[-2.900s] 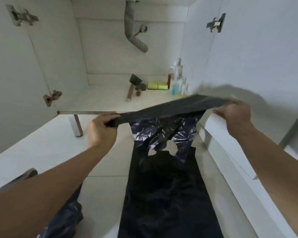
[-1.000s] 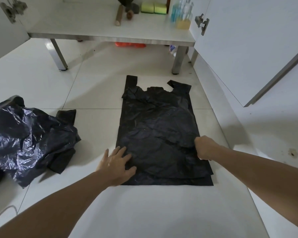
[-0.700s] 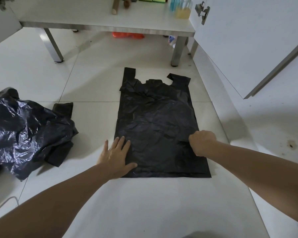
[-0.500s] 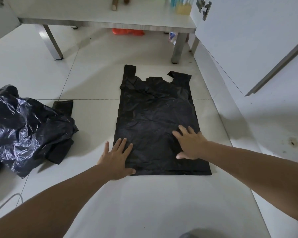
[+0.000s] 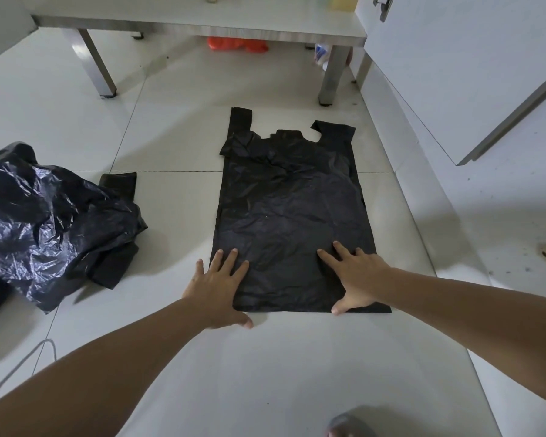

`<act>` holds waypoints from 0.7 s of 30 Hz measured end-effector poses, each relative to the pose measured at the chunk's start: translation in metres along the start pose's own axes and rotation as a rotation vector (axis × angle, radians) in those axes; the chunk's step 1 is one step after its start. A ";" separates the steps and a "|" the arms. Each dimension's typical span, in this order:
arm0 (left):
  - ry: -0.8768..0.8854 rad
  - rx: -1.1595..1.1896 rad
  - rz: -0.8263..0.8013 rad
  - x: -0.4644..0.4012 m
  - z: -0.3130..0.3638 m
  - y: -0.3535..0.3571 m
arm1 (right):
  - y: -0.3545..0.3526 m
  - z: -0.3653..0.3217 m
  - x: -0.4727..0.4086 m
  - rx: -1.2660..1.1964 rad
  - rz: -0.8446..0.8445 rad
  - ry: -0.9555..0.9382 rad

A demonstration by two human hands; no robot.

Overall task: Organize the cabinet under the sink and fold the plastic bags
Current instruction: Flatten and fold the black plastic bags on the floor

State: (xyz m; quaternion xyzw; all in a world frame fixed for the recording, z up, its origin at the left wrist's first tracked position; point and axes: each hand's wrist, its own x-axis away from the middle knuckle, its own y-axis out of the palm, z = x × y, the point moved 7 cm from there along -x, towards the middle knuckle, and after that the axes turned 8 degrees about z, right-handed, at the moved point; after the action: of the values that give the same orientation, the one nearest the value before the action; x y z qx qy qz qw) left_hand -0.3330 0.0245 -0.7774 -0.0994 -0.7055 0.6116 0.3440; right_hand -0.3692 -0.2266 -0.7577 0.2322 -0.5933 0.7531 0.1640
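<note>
at nine o'clock a crumpled heap of black plastic bags (image 5: 51, 222) lies on the pale tiled floor (image 5: 171, 127), glossy and bunched, well apart from the work in the middle. a thin grey cord (image 5: 22, 364) curls on the floor at about eight o'clock.

moving right, the left hand (image 5: 216, 287) lies palm down with its fingers (image 5: 230, 258) straight and spread wide, holding nothing. it presses the near left corner of the flat black bag (image 5: 290, 216): the fingertips rest on the plastic, while the little finger and the thumb lie off it on the floor.

the flat black bag lies at the centre of the view, spread on the floor, its two handles pointing to twelve o'clock and its bottom edge toward six. it is wrinkled near the handles and smoother lower down.

the right hand (image 5: 356, 274) rests at the bag's near right corner, about four o'clock from the bag's middle, palm down, fingers (image 5: 341, 250) straight and fanned wide, thumb at the bottom edge, gripping nothing.

at twelve o'clock stands the cabinet shelf (image 5: 202, 25) on metal legs, with something orange (image 5: 237, 44) beneath it. at two o'clock hangs the open white cabinet door (image 5: 454, 74).
</note>
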 end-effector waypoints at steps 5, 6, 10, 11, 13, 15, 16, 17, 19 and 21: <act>-0.020 0.024 0.000 0.001 0.001 -0.002 | -0.005 -0.008 0.003 0.041 0.016 -0.031; -0.021 0.024 0.007 0.001 0.001 -0.002 | -0.007 -0.009 0.004 0.055 0.018 -0.033; 0.014 0.026 0.090 -0.002 0.005 -0.012 | -0.019 -0.010 0.000 0.051 0.044 -0.034; 0.011 0.053 0.123 -0.005 0.005 -0.018 | -0.026 -0.009 -0.003 0.014 0.070 -0.033; 0.000 0.086 0.190 -0.014 0.005 -0.030 | -0.044 -0.006 -0.013 -0.095 0.178 -0.014; -0.002 0.069 0.232 -0.026 0.004 -0.039 | -0.062 -0.003 -0.024 -0.169 0.320 -0.004; -0.006 0.056 0.242 -0.032 0.004 -0.042 | -0.067 -0.004 -0.030 -0.185 0.375 -0.015; -0.011 0.047 0.250 -0.038 0.004 -0.045 | -0.070 -0.006 -0.036 -0.193 0.406 -0.034; -0.016 0.051 0.257 -0.050 0.004 -0.048 | -0.069 -0.012 -0.050 -0.190 0.415 -0.068; -0.006 0.056 0.259 -0.062 0.005 -0.050 | -0.068 -0.015 -0.065 -0.178 0.419 -0.092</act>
State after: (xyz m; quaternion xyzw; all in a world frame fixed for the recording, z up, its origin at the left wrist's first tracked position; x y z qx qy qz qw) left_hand -0.2762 -0.0259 -0.7532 -0.1782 -0.6703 0.6707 0.2629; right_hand -0.2817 -0.1940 -0.7404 0.1225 -0.6996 0.7039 -0.0033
